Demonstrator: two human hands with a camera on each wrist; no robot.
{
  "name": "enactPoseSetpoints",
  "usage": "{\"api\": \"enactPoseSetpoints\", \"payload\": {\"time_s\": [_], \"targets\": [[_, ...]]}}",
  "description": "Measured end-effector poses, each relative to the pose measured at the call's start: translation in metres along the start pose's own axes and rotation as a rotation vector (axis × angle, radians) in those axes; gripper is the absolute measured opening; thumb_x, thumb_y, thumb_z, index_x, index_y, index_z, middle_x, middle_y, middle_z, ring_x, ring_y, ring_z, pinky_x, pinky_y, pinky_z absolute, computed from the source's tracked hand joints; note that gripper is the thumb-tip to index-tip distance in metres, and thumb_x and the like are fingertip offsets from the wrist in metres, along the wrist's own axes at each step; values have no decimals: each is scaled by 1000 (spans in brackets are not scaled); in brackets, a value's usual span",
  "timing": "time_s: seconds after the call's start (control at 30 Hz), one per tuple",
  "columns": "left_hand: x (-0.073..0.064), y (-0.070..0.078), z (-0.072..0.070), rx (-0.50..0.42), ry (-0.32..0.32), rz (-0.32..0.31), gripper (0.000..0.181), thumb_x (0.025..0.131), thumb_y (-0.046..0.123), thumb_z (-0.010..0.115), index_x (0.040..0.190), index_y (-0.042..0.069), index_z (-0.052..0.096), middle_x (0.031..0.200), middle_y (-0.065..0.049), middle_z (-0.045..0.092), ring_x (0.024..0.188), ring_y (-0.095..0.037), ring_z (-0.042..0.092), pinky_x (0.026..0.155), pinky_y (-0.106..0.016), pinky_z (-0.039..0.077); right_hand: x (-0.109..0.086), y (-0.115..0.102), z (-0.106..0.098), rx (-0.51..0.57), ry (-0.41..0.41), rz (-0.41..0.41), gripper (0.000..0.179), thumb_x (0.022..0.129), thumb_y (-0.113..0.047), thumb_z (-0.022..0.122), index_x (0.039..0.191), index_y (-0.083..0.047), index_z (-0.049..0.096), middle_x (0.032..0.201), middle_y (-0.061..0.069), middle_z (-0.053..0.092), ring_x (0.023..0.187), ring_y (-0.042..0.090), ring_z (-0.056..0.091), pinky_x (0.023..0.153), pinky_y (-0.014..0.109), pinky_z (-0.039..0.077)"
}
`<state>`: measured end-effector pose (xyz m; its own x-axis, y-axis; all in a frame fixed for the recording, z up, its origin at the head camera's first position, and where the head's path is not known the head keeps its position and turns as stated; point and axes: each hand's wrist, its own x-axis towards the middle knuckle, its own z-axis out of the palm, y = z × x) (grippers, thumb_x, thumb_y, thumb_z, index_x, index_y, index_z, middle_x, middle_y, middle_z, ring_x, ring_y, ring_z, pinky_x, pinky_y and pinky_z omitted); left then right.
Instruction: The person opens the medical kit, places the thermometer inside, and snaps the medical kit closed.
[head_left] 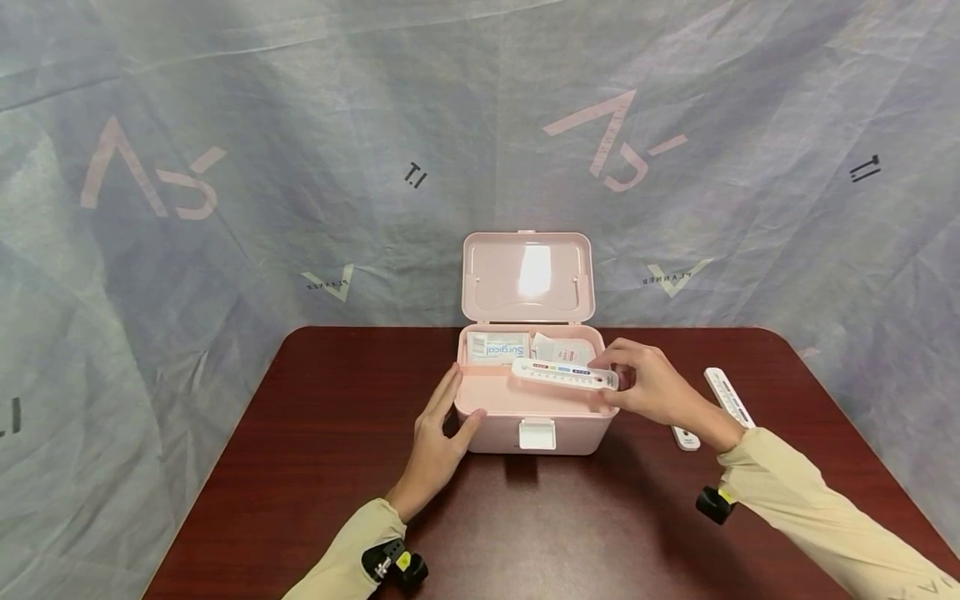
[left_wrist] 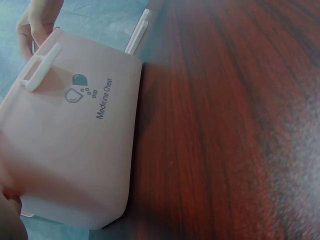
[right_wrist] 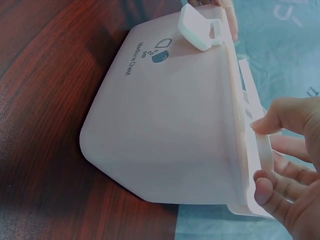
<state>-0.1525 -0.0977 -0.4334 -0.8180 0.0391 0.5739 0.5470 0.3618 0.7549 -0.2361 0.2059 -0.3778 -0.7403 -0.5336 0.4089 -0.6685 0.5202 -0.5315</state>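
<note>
A pale pink medicine chest (head_left: 491, 435) stands on the table with its lid (head_left: 495, 283) raised. My left hand (head_left: 437, 440) rests against its left side, fingers fairly straight along the rim and thumb at the front edge. Between the thumb and fingers of my right hand (head_left: 651, 385) is the right end of a white thermometer (head_left: 562, 374) with coloured labels and a scale. It lies tilted over the chest's open front section. In the right wrist view, fingers pinch the thermometer (right_wrist: 265, 152) above the rim. Whether it touches the chest inside, I cannot tell.
In the chest's back section sit a packet marked Surgical (head_left: 498, 348) and another white packet (head_left: 566, 350). A white latch (head_left: 537, 434) hangs at the front. Two more white thermometers lie on the right of the table, one (head_left: 726, 396) behind another (head_left: 686, 438), partly hidden by my right arm.
</note>
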Motion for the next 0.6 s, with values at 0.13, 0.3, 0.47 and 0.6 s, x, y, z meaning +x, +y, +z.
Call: {"api": "enactPoseSetpoints", "payload": {"time_s": [0.13, 0.3, 0.47, 0.6], "targets": [[0, 0, 0, 3, -1, -4, 61, 87, 4, 67, 139, -11, 38, 145, -24, 36, 133, -39, 35, 109, -35, 31, 2, 0, 0, 3, -10, -12, 33, 64, 5, 78, 95, -5, 71, 85, 0, 61, 58, 18, 53, 49, 21, 43], [0, -3, 1, 8, 0, -1, 62, 87, 5, 67, 140, -9, 38, 146, -23, 35, 133, -37, 34, 109, -34, 31, 4, -1, 1, -12, -23, -22, 34, 62, 5, 77, 95, -4, 71, 84, 0, 60, 58, 18, 52, 51, 21, 42], [-1, -3, 1, 4, 8, 29, 62, 87, 4, 67, 140, -8, 37, 144, -25, 36, 132, -40, 35, 110, -32, 30, 7, -3, 3, -15, -35, -28, 34, 62, 4, 77, 95, -2, 72, 88, 2, 62, 58, 20, 52, 51, 24, 43], [0, -2, 0, 9, 12, 40, 62, 87, 3, 67, 139, -10, 38, 144, -26, 37, 131, -41, 36, 109, -33, 30, 8, -3, 4, -21, -40, -29, 34, 62, 4, 77, 95, -2, 72, 91, 4, 63, 58, 16, 52, 51, 23, 43]]}}
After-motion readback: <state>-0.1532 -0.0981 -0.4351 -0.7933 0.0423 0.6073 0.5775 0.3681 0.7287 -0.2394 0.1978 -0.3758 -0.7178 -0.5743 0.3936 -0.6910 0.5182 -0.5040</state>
